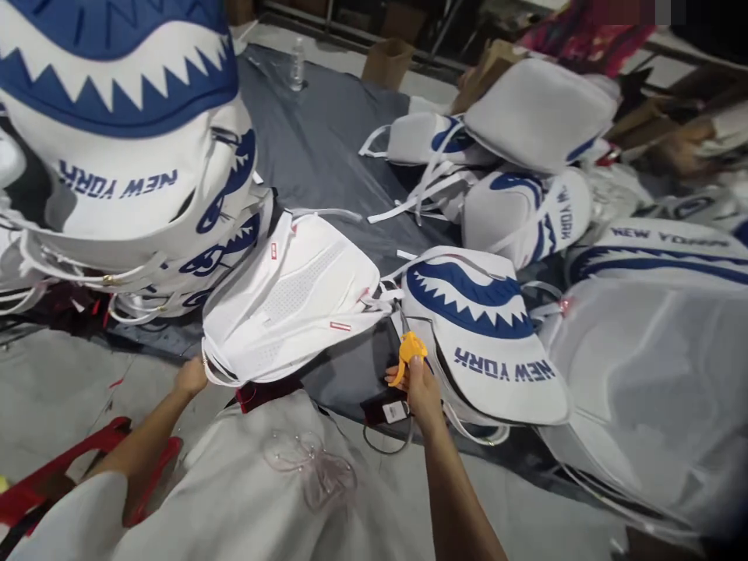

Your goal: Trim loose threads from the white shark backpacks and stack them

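A white backpack (304,288) lies in front of me, its perforated mesh panel facing up and small red labels on its straps. At its near left end, my left hand (192,377) is closed on the edge by a cord loop; some fingers are hidden. My right hand (423,393) grips yellow-handled scissors (411,348), blades pointing away from me at the white strap ends by the bag's right corner. Whether the blades touch a strap I cannot tell. Just right of that hand is another white backpack (488,327) with a blue toothed mouth and "NEW YORK" lettering.
Similar backpacks are stacked high (122,179) on the left. More white bags (543,117) with loose straps pile up at right. A clear bottle (298,66) stands far back on the dark grey table cover (327,132). A red stool (75,452) is at lower left.
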`<state>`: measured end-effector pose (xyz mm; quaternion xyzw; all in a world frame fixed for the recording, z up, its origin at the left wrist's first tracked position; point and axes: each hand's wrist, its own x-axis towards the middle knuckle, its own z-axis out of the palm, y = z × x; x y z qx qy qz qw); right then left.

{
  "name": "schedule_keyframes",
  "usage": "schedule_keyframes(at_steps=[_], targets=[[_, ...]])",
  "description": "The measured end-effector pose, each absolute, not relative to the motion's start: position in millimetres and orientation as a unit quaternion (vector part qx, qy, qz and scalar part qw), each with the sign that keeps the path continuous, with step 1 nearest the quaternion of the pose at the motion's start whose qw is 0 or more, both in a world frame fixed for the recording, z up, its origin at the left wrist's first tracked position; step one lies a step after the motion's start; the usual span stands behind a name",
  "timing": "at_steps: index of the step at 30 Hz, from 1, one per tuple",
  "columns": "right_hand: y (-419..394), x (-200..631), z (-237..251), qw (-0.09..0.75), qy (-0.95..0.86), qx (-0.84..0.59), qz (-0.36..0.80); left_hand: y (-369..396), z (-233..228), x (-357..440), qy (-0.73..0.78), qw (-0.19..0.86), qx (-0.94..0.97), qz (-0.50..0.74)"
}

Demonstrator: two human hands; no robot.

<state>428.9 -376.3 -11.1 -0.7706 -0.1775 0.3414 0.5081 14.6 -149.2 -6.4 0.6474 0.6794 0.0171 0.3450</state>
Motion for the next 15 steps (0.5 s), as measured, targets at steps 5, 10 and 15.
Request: schedule_keyframes(at_steps=[5,10,15], targets=[[-342.8,417.4,26.5,0.425,-0.319,-0.756,0.383,-150.0,-5.2,12.5,0.639,0.108,0.748,0.140],[-280.8,406.5,42.8,0.325,-0.445,-0.735,0.396,-117.5,-9.6,108.3,0.532,0.062,0.836,0.120],[-211.9,432.7,66.2,0.250,-0.446,-0.794,0.328,-108.7,-7.8,130.3,0.582,0.233,0.765,0.152]])
